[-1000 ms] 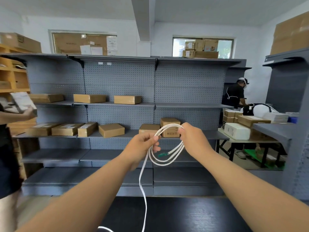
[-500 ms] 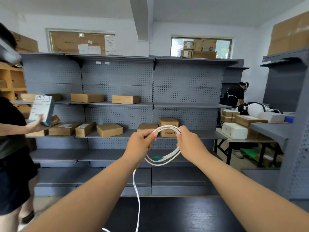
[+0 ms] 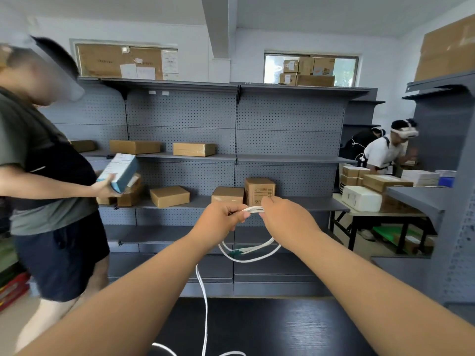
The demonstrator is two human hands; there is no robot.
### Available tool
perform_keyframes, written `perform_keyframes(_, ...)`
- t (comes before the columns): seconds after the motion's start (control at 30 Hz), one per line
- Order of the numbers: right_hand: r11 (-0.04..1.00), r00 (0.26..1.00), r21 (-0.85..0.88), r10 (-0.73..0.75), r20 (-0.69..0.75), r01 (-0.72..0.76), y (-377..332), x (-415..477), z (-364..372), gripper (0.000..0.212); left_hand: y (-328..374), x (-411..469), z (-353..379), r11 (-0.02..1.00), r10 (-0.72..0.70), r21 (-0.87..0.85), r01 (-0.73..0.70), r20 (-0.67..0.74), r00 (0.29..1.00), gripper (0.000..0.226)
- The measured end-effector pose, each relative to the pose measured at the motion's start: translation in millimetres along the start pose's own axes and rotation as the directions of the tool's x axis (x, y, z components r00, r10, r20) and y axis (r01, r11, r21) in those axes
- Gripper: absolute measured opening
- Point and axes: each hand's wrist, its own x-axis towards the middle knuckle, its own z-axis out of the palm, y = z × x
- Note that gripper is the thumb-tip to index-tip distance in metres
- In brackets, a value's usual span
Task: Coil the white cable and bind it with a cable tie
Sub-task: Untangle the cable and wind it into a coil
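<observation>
I hold the white cable [image 3: 250, 255] up in front of me, partly coiled into a few loops. My left hand [image 3: 218, 219] pinches the top of the coil, and my right hand [image 3: 285, 218] grips the same strands right beside it, fingertips almost touching. The loops hang below both hands, with a small green connector [image 3: 235, 253] at their lower left. One loose strand [image 3: 204, 304] drops from the coil to the dark table [image 3: 282, 330], where its tail curls at the front edge. No cable tie is in view.
A person [image 3: 43, 188] stands close on my left holding a blue-and-white box [image 3: 119, 172]. Grey pegboard shelving [image 3: 231, 140] with cardboard boxes faces me. Another person [image 3: 385, 152] bends over a box-laden table [image 3: 372, 211] at the right.
My hands have closed together at the top of the coil, squeezing the loops narrower. The person on the left has stepped further into view. A second person has appeared at the right.
</observation>
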Motion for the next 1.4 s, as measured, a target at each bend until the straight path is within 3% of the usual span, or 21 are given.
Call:
perform_keyframes(0.17, 0.998, 0.996, 0.069, -0.002, 0.084, -0.003, -2.1, 1.3, -0.9, 0.023, -6.5, -1.2, -1.5, 0.999, -0.020, 0.042, 0.018, 0.033, 0.999, 0.016)
perform_keyframes(0.37, 0.970, 0.984, 0.215, 0.075, 0.165, -0.110, 1.5, 0.8, -10.8, 0.023, -17.9, -5.5, -1.2, 0.965, -0.093, -0.240, 0.103, 0.049, 0.994, 0.014)
perform_keyframes(0.6, 0.904, 0.961, 0.347, 0.190, 0.199, -0.251, 8.2, 2.2, -17.1, 0.032, -21.8, -16.4, 3.6, 0.789, -0.229, -0.566, 0.241, 0.093, 0.969, 0.046)
perform_keyframes(0.67, 0.889, 0.955, 0.364, 0.218, 0.200, -0.279, 9.4, 1.9, -17.5, 0.025, -23.0, -17.9, 3.9, 0.747, -0.257, -0.604, 0.276, 0.121, 0.959, 0.057)
perform_keyframes(0.73, 0.870, 0.947, 0.384, 0.247, 0.206, -0.310, 11.3, 2.1, -17.0, 0.023, -24.7, -20.1, 4.6, 0.756, -0.257, -0.591, 0.283, 0.130, 0.958, 0.063)
perform_keyframes(0.83, 0.857, 0.939, 0.390, 0.270, 0.215, -0.336, 13.1, 2.4, -14.4, 0.022, -25.5, -20.9, 5.8, 0.819, -0.227, -0.520, 0.244, 0.096, 0.969, 0.054)
perform_keyframes(1.0, 0.915, 0.954, 0.287, 0.241, 0.180, -0.285, 17.8, 0.4, -11.9, 0.018, -20.3, -10.5, -9.0, 0.879, -0.279, -0.377, 0.293, 0.094, 0.956, 0.059)
perform_keyframes(1.17, 0.937, 0.965, 0.239, 0.232, 0.125, -0.256, 18.6, 1.3, -8.4, 0.017, -19.5, -4.1, -14.1, 0.948, -0.228, -0.232, 0.219, -0.013, 0.973, 0.027)
perform_keyframes(1.4, 0.929, 0.963, 0.255, 0.267, 0.035, -0.267, 12.7, 2.4, -6.4, 0.021, -16.0, -1.2, -0.2, 0.982, -0.165, -0.130, 0.137, -0.232, 0.959, 0.013)
